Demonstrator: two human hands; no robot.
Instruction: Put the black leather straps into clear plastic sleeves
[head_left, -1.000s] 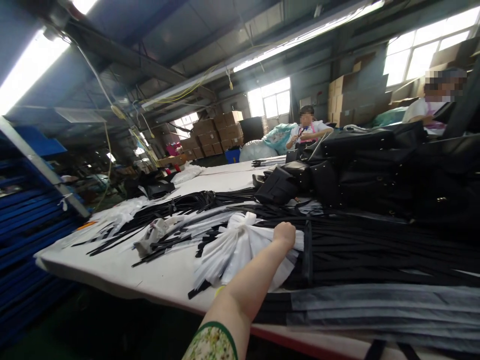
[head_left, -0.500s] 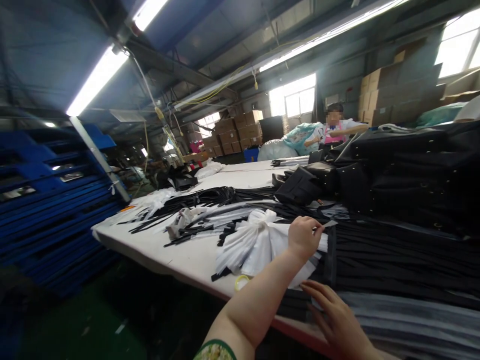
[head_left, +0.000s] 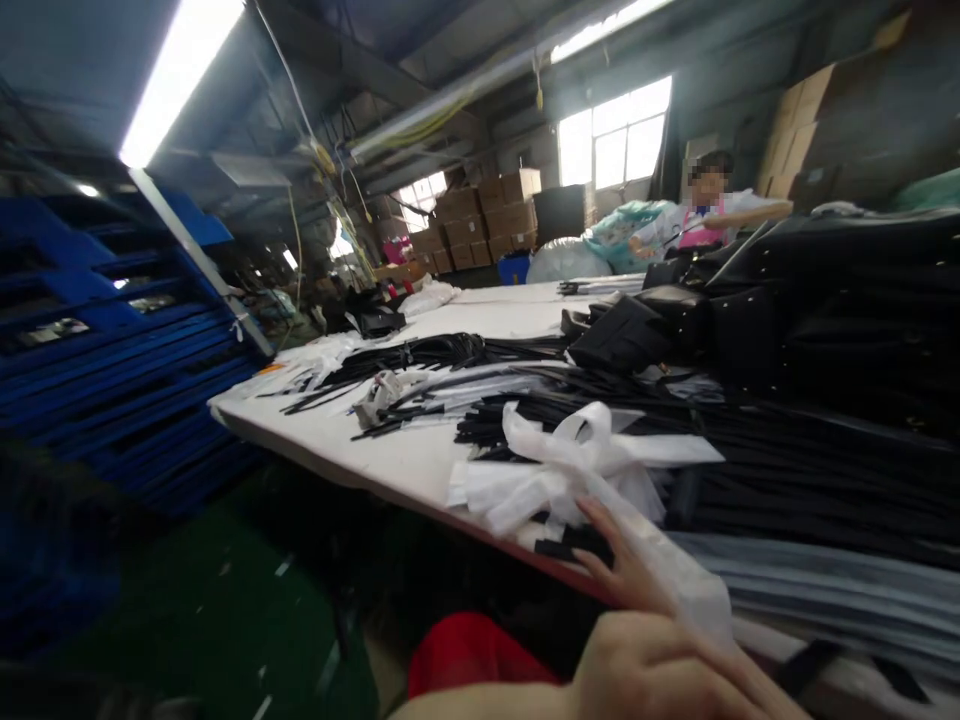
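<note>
My left hand (head_left: 664,672) is low in the foreground, close to my body. Its fingers are pressed together at the near end of a long white strip (head_left: 660,560) drawn out of a tied bundle of white strips (head_left: 570,465). Just behind it, my right hand (head_left: 619,570) lies with fingers stretched out towards the bundle, its fingertips on a black piece (head_left: 570,545) at the table's near edge. The bundle rests on the white table (head_left: 390,455) beside a wide layer of black straps (head_left: 810,470).
Black bags (head_left: 750,320) are piled at the right. More black straps and white scraps (head_left: 390,385) lie further along the table. Blue pallets (head_left: 105,350) are stacked on the left over a green floor. A person (head_left: 705,210) works at the far end, near cardboard boxes (head_left: 487,225).
My left hand has left the bundle and drawn back to my body, pulling a white strip out. The right hand came into view and now rests by the bundle. The view swung left.
</note>
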